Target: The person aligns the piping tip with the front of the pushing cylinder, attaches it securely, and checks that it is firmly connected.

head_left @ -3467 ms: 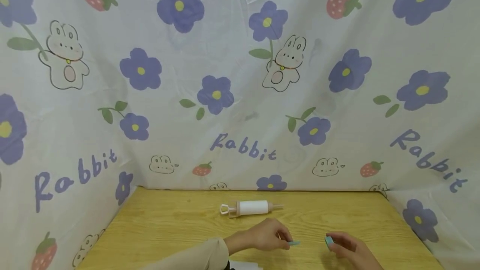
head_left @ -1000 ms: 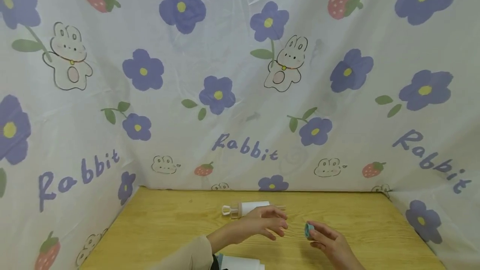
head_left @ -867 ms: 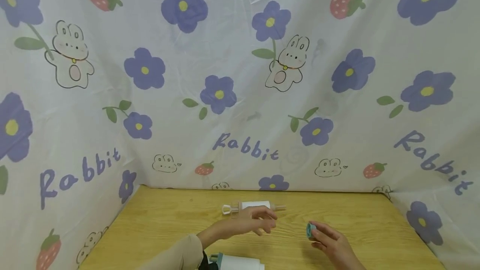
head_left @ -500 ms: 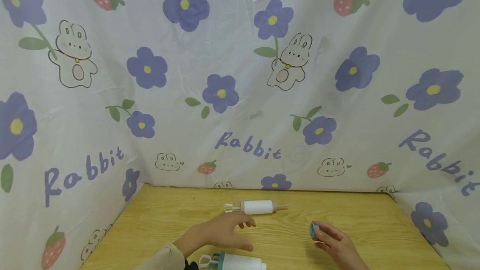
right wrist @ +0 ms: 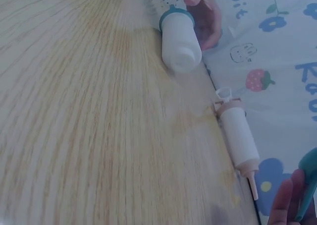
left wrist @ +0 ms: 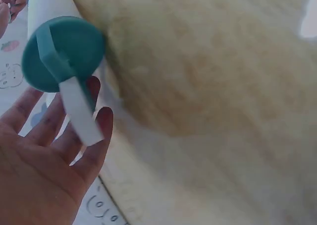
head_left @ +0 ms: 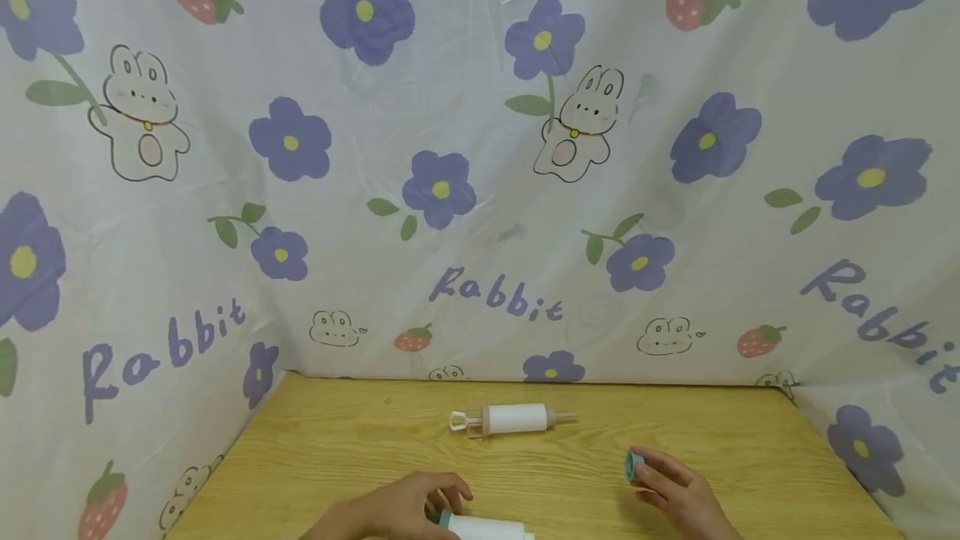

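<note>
At the near edge of the table lies a white syringe (head_left: 487,529) with a teal collar; its front end has a short white stub. My left hand (head_left: 401,511) arches over its collar end, fingers spread. In the left wrist view those fingers (left wrist: 47,116) lie loosely behind the teal flange (left wrist: 84,54) and the white pull handle (left wrist: 81,111); the thumb is hidden there. To the right, my right hand (head_left: 678,494) pinches a small teal nozzle cap (head_left: 634,465), its hollow end facing left. The right wrist view shows that cap (right wrist: 310,173) tapering downward.
A slimmer white and beige syringe (head_left: 517,418) lies across the back of the wooden table (head_left: 337,432), thin tip pointing right. A printed cloth (head_left: 480,232) with flowers and rabbits hangs behind and along both sides.
My left hand has set off from the right, near the other hand, and come left and down to the teal-collared syringe. My right hand still pinches the teal nozzle cap, turned hollow side left.
</note>
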`<state>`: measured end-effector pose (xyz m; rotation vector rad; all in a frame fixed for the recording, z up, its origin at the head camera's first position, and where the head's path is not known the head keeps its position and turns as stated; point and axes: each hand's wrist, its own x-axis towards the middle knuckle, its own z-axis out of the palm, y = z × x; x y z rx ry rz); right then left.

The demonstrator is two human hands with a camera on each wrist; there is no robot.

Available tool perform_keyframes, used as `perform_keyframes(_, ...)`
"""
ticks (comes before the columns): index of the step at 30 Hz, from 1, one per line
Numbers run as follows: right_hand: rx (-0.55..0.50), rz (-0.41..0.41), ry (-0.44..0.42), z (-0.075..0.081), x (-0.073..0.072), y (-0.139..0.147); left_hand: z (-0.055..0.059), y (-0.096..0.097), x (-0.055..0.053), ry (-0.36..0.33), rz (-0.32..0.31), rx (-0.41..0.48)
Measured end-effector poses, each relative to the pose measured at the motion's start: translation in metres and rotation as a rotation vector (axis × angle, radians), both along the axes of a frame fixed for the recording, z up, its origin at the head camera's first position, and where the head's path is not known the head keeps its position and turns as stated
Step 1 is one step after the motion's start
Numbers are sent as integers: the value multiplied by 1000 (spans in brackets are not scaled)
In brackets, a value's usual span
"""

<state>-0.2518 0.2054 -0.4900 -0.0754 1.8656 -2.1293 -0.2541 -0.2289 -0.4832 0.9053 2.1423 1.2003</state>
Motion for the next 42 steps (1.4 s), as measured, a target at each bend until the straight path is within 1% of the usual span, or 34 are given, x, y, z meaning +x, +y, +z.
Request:
perform_keyframes(3,-1,5,-8,-2,0,1,-7,-2,1,-27,21,-7)
perform_keyframes(5,-2,11,-13,-4,0,1,-12,-3,2,-55,24,0)
perform_keyframes(10,-4,22,-21,-4,-1,1,-20,0,4,-125,-1,89)
perform_keyframes(12,-2,27,-21,-4,-1,1,-21,2,5,-143,4,117)
perform_keyframes(15,-5,29,-23,-4,1,2,-20,3,5,-118,40,117)
perform_keyframes(18,-6,35,-18,-4,2,1,-19,4,1,-86,88,98)
perform_keyframes(20,-10,46,-17,-5,2,0,-16,7,-3,-74,115,91)
perform_keyframes(23,-21,69,-11,-4,2,-3,-9,13,-9,-65,139,88)
perform_keyframes(25,-25,79,-8,-5,2,-3,-4,17,-12,-44,143,92)
perform_keyframes(29,-27,100,-2,-4,2,-6,9,27,-19,-10,130,114)
perform_keyframes(33,-23,149,33,-1,2,-10,19,38,-22,26,113,129)
perform_keyframes(36,-4,168,67,2,2,-13,24,47,-23,52,103,128)
perform_keyframes(38,28,170,94,4,3,-16,28,52,-24,71,100,124)
perform_keyframes(42,100,198,182,10,6,-23,35,62,-24,95,105,110)
